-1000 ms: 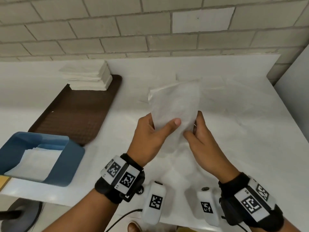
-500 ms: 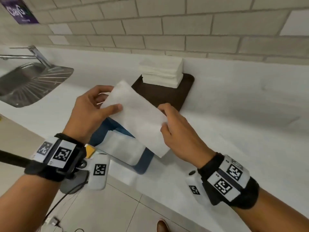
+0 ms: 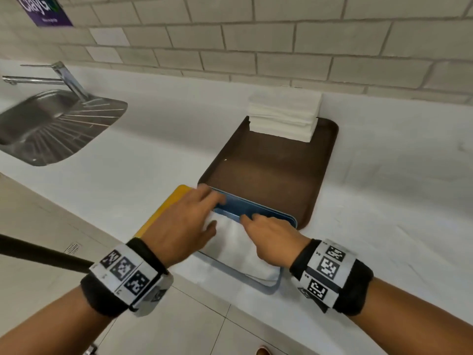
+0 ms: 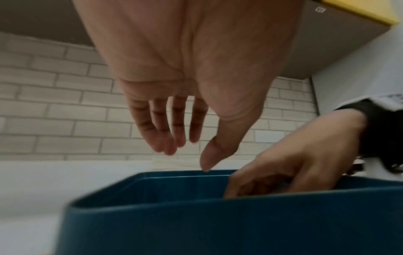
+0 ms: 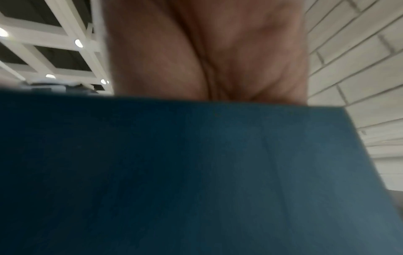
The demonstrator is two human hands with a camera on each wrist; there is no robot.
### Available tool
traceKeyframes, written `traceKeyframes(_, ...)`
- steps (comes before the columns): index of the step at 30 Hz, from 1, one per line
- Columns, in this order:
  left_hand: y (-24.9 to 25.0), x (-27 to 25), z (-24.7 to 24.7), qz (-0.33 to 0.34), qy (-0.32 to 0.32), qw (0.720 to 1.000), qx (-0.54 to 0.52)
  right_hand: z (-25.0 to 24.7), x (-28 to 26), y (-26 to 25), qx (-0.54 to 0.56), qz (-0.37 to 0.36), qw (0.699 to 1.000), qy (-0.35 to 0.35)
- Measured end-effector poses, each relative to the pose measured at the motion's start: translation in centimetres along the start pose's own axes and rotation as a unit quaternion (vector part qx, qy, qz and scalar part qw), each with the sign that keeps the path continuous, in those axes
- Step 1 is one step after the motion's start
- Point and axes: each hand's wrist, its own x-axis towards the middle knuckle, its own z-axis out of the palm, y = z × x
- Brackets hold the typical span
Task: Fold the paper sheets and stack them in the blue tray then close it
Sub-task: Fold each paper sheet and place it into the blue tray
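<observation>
The left hand (image 3: 181,226) hangs over the open blue plastic tray (image 3: 258,208). Its fingers (image 4: 161,129) are straight and a little apart, and they hold nothing. Its thumb points down at the tray's rim.

The right hand (image 3: 271,239) is just beside the left hand, to its right. It reaches down into the tray. Its fingers are bent in the left wrist view, and they sit on the folded white paper sheet (image 3: 238,249) that lies in the tray. I cannot tell if they pinch the paper or only press on it. In the right wrist view the blue wall (image 5: 196,172) of the tray stands in the way and hides these fingers.

The tray sits at the near edge of the white counter (image 3: 143,160), right under both hands. A flat yellow thing (image 3: 163,208) pokes out from under the left hand, on its left side, touching the tray.

Past the fingertips lies a dark brown flat tray (image 3: 268,172), just behind the blue one. At its far end, well apart from the hands, sits a pile of white paper sheets (image 3: 284,114).

Far off to the left of the left hand is a shiny metal sink (image 3: 53,124) with a tap (image 3: 64,78). A pale brick wall (image 3: 281,47) stands behind it all, with a purple sign (image 3: 43,10) up in the corner
</observation>
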Motion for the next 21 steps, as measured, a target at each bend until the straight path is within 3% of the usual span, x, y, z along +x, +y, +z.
traceKeyframes(6,0.3,2.5,1.9,0.051,-0.238,0.970,0.008,0.5,0.3,-1.3,-0.064,0.029,0.997,-0.020)
traceKeyframes(10,0.2,4.0,3.0,0.061,-0.352,0.933,0.047,-1.5,-2.4,-1.0,0.005,-0.020,0.997,0.069)
traceKeyframes(12,0.0,4.4,3.5,0.071,-0.360,0.927,0.073,-3.3,-5.1,0.3,0.085,-0.033,0.991,0.103)
traceKeyframes(15,-0.4,4.7,3.3,0.097,-0.348,0.931,0.049,-4.8,-10.8,5.4,0.174,0.045,0.975,0.127)
traceKeyframes(18,-1.1,4.9,1.3,0.066,-0.281,0.957,0.030,-2.9,-17.2,15.4,0.083,0.229,0.963,0.114)
traceKeyframes(21,0.3,4.6,-1.9,0.044,-0.153,0.987,-0.025,-0.2,-23.6,25.0,0.011,0.414,0.910,-0.002)
